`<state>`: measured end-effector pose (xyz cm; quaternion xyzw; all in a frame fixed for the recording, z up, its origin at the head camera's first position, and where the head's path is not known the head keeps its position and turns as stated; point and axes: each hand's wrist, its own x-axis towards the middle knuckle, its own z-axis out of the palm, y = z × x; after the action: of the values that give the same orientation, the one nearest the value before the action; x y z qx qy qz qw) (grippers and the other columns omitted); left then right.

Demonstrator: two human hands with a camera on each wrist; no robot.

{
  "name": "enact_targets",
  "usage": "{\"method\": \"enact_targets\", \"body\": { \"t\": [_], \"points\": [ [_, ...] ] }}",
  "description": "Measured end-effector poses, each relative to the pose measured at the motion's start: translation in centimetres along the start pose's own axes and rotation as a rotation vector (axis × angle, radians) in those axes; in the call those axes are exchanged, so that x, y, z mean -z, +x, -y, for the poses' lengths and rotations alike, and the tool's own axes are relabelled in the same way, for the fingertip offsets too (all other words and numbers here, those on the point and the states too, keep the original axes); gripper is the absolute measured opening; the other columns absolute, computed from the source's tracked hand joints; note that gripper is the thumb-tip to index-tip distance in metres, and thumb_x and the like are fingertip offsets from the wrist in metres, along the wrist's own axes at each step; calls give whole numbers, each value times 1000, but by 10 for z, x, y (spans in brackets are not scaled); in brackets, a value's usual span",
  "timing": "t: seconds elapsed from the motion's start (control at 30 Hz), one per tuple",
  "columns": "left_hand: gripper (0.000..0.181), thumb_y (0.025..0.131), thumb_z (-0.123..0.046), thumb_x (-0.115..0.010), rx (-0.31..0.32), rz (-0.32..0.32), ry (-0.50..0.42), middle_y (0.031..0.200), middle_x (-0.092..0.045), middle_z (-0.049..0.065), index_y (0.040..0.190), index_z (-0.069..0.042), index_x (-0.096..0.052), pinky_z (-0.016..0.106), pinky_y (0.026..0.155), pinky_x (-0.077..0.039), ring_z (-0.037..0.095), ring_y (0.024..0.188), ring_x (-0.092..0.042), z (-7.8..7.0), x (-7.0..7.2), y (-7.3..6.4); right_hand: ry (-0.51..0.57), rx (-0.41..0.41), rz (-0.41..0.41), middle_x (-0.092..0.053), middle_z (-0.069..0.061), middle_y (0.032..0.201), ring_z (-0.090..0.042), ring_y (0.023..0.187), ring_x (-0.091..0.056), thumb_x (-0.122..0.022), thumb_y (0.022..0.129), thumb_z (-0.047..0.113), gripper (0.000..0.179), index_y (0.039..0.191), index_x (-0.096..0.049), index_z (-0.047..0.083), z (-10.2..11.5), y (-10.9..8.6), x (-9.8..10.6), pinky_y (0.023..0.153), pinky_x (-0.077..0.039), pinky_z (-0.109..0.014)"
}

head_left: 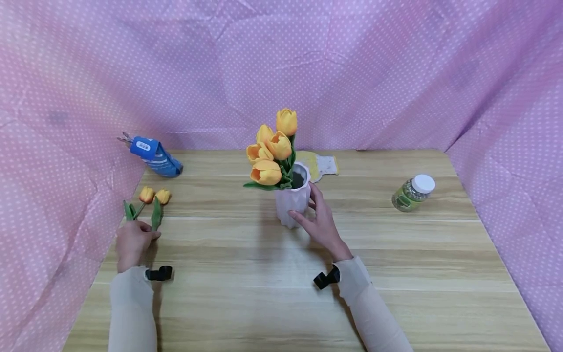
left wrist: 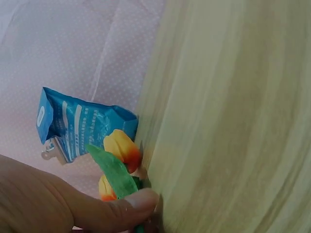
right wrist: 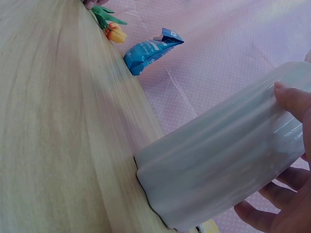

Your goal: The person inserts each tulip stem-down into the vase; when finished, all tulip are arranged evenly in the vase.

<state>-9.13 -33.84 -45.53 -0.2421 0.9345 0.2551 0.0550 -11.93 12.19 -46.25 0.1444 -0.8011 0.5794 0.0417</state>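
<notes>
At the table's left edge my left hand (head_left: 132,242) pinches the stems of artificial tulips, with two yellow-orange blooms (head_left: 146,194) and green leaves (head_left: 156,215) beyond the fingers. The left wrist view has the thumb (left wrist: 141,201) pressing on a green leaf (left wrist: 114,170). My right hand (head_left: 323,222) grips a pale, fluted vase (head_left: 288,208) from its right side, thumb in front and fingers behind. The vase stands upright on the table. Several yellow tulips (head_left: 266,172) stick out of it, leaning left; their lower stems are hidden inside.
Behind the left hand sits a blue packet (head_left: 160,159) closed with a metal clip (head_left: 125,138). A jar with a white lid (head_left: 413,193) stands at the right. Behind the vase lies a yellow and white cloth-like item (head_left: 325,165). Pink dotted fabric (head_left: 374,73) surrounds the wooden table (head_left: 246,293).
</notes>
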Motion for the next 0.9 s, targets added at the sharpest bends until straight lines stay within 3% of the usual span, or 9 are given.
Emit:
{"method": "enact_targets", "body": {
  "t": [0.2, 0.37, 0.53, 0.7, 0.8, 0.9],
  "points": [
    [30, 86, -9, -76, 4, 84, -185, 82, -69, 11, 105, 13, -68, 23, 51, -53, 7, 60, -61, 0, -3, -2, 2, -6, -3, -41, -11, 158, -34, 141, -47, -75, 90, 18, 84, 157, -24, 19, 0, -1, 0, 111, -47, -57],
    [38, 91, -12, -73, 19, 168, -306, 69, -67, -8, 117, 13, -63, 25, 53, -57, 5, 58, -63, -3, -2, -3, 9, -18, -1, -40, -11, 159, -34, 142, -46, -75, 91, 18, 84, 157, -24, 19, 0, -1, 0, 113, -46, -58],
    [41, 95, -11, -67, 45, 236, -492, 70, -67, -17, 128, 12, -55, 23, 60, -62, 1, 62, -66, -9, 0, -3, 8, -9, -2, -40, -11, 159, -34, 142, -46, -75, 91, 18, 85, 158, -23, 19, 0, -1, 0, 112, -46, -58],
    [11, 92, -8, -71, 89, 264, -741, 71, -72, -16, 103, -11, -69, 22, 62, -62, 2, 66, -70, -11, 3, -4, 5, -4, 0, -39, -12, 159, -35, 142, -46, -75, 91, 18, 85, 158, -22, 19, 0, -1, 0, 112, -46, -58],
    [15, 90, -5, -74, 96, 285, -906, 74, -75, -11, 88, -20, -72, 23, 62, -63, 6, 66, -73, -12, 4, -6, 1, -7, 3, -38, -12, 160, -35, 142, -46, -74, 91, 19, 86, 158, -22, 19, 1, -1, 0, 112, -46, -58],
    [16, 89, -2, -74, 86, 308, -1033, 76, -77, -7, 86, -18, -73, 25, 63, -63, 9, 66, -74, -12, 3, -8, -1, -11, 6, -38, -12, 160, -34, 142, -45, -74, 91, 20, 85, 158, -21, 19, 1, -1, 0, 112, -46, -58]
  ]
}}
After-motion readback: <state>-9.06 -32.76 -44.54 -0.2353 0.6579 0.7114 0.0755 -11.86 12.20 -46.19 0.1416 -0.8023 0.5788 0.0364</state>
